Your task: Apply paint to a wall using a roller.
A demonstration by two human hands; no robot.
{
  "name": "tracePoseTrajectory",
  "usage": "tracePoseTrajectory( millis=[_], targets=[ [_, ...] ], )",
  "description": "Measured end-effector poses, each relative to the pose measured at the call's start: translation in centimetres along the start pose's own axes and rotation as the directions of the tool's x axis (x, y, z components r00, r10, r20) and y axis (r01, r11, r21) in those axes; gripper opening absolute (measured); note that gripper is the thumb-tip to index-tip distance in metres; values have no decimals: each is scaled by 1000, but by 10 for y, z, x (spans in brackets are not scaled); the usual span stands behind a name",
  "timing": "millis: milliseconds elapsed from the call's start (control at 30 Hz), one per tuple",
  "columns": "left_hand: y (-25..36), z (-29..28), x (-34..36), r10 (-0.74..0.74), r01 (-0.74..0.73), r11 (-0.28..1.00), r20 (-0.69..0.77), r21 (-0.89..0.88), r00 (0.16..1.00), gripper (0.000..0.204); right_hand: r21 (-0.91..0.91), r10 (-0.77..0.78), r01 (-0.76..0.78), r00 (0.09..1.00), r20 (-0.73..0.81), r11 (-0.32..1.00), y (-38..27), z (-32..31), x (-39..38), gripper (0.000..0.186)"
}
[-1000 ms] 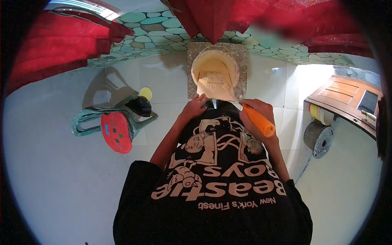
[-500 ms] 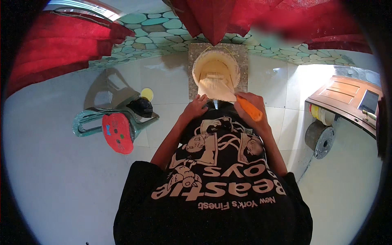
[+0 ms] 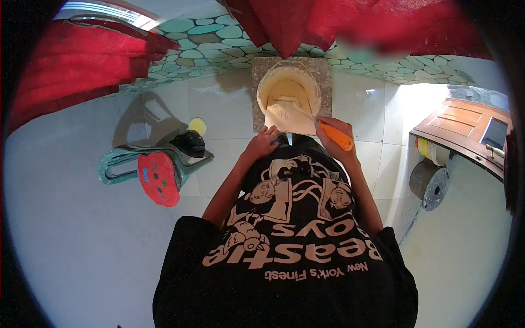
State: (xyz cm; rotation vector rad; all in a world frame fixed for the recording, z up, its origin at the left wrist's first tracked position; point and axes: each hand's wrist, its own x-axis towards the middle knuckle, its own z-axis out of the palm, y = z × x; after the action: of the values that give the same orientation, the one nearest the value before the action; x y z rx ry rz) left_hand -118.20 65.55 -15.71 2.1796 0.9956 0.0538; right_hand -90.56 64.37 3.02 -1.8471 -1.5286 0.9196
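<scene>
My right hand (image 3: 332,136) is wrapped round the orange handle of a paint roller (image 3: 340,135). Its thin frame reaches over a cream-coloured flat board (image 3: 281,119), and the small roller head lies near the board's far end. The board slopes out of a round bucket (image 3: 263,90) with cream paint on its inner wall. Fingers of my left hand (image 3: 261,143) are closed on the board's near left corner; its thumb is hard to make out.
The bucket stands on a brown speckled tile (image 3: 324,68) by a pebble-patterned wall (image 3: 213,46). On the left are a green chair (image 3: 117,164) with a red seat cover (image 3: 157,177), a black bag (image 3: 188,143) and a yellow lid (image 3: 197,127). A grey cylinder (image 3: 424,180) and wooden door (image 3: 459,126) are at right.
The paint roller's handle has shifted slightly and turned in my right hand, its end moving up a little. My left hand stays at the board's corner.
</scene>
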Motion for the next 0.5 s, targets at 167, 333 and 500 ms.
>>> tracePoseTrajectory(
  millis=[167, 333, 500],
  targets=[
    [8, -11, 0, -46, 47, 999, 63, -14, 997, 57, 84, 10, -10, 1000, 5, 996, -48, -41, -23, 24],
    [4, -7, 1, -65, 69, 997, 133, -23, 989, 60, 115, 7, -4, 1000, -30, 993, -23, -19, -12, 26],
    [-3, 4, 0, 4, -4, 1000, 4, -1, 1000, 58, 54, -120, 119, 993, 20, 991, -6, 1, -1, 26]
  ],
)
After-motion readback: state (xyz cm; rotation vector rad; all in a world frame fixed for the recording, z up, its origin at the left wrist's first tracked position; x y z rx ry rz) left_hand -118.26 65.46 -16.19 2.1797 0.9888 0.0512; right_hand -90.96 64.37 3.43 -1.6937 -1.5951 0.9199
